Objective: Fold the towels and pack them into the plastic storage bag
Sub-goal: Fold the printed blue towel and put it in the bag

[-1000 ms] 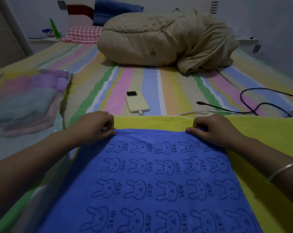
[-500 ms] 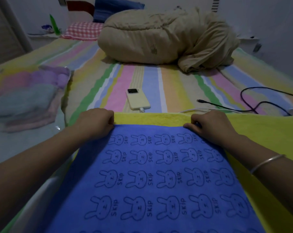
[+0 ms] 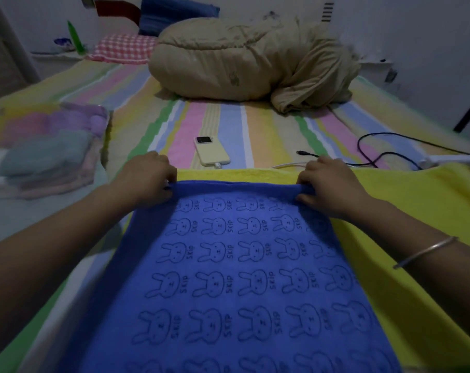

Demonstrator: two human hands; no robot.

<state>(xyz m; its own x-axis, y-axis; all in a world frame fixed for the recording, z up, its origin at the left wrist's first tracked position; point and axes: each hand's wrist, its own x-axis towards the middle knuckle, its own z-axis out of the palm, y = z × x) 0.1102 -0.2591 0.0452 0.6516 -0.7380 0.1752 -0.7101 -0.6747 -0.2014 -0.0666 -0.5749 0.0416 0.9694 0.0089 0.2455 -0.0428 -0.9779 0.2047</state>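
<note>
Blue towel edge now raised, left hand, right hand outstretched, fingers pinching its corners

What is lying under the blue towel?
A yellow towel shows past the blue towel's far edge and right side. How far it reaches underneath is covered. The left hand and right hand grip the blue towel's far corners.

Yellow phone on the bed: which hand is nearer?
Left. The left hand grips a corner of the blue towel just left of the yellow phone, on its near side; the right hand grips the other corner, farther off to its right.
</note>
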